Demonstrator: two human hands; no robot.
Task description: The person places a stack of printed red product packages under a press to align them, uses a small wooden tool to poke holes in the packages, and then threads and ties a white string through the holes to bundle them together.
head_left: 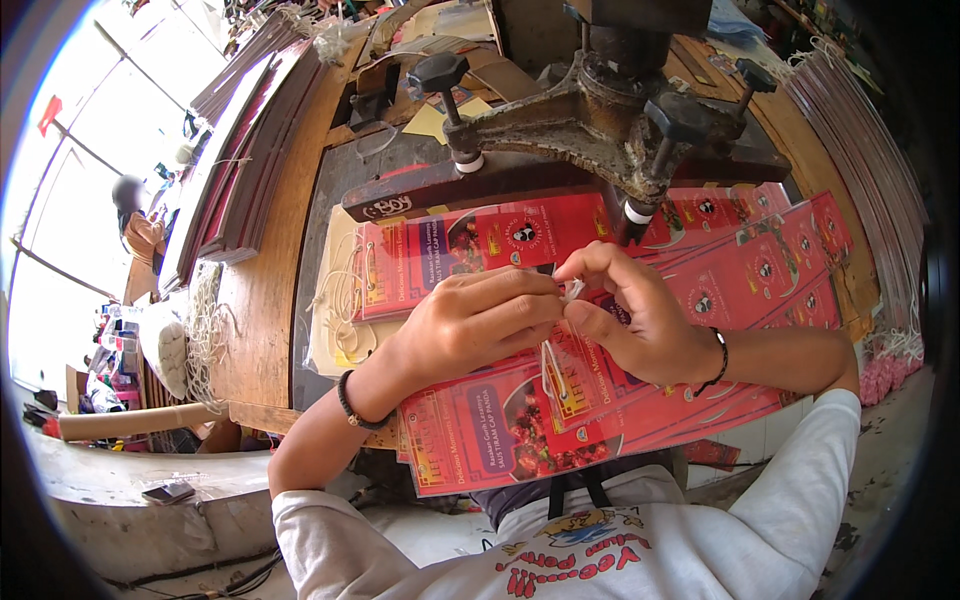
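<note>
Your left hand (470,325) pinched shut on one white string (573,291) | your right hand (630,320) pinching same string | red cards (480,430): too many overlapping to count | one press (600,110)

Workshop interior, daylit. Large windows (110,110) on the far left admit strong light, washing out that side. A worn wooden counter (265,290) runs from near to far, its surface scuffed. At the far centre stands a heavy cast-iron press (610,110) with dark knobbed handles. Stacked flat boards (250,130) lie along the left of the counter. A pale concrete ledge (120,490) sits near left. Another person (140,225) is at the far left.
</note>
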